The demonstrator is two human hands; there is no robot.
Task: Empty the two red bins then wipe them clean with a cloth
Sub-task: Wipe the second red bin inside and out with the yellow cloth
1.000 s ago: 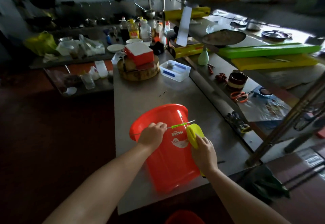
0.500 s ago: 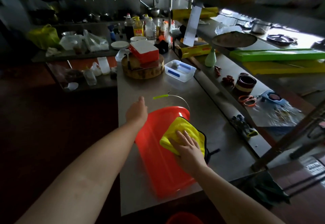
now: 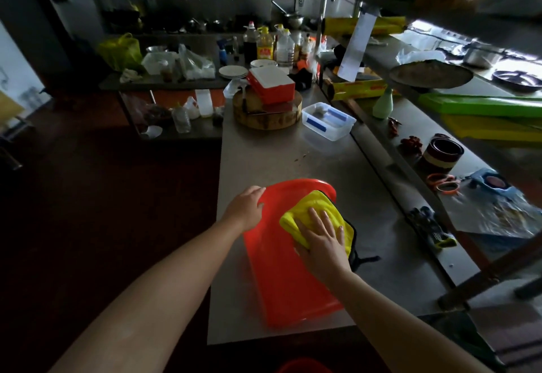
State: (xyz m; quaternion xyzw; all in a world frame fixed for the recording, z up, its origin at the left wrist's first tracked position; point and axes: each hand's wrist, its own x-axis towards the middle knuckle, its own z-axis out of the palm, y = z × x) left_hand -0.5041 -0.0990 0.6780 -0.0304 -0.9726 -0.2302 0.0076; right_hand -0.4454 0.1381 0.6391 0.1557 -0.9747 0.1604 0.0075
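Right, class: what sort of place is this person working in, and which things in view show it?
Probably a working kitchen, perhaps a commercial one: a long stainless-steel worktop, a cluster of oil and sauce bottles, and a thick round wooden chopping block.

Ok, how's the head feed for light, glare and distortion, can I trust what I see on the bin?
Head view: dim overall, floor at left nearly black, yet the red bin, yellow cloth, left hand and right hand read clearly. Head view: blown-out glare on the steel shelf at upper right. Head view: wide-angle bowing of the table edges.
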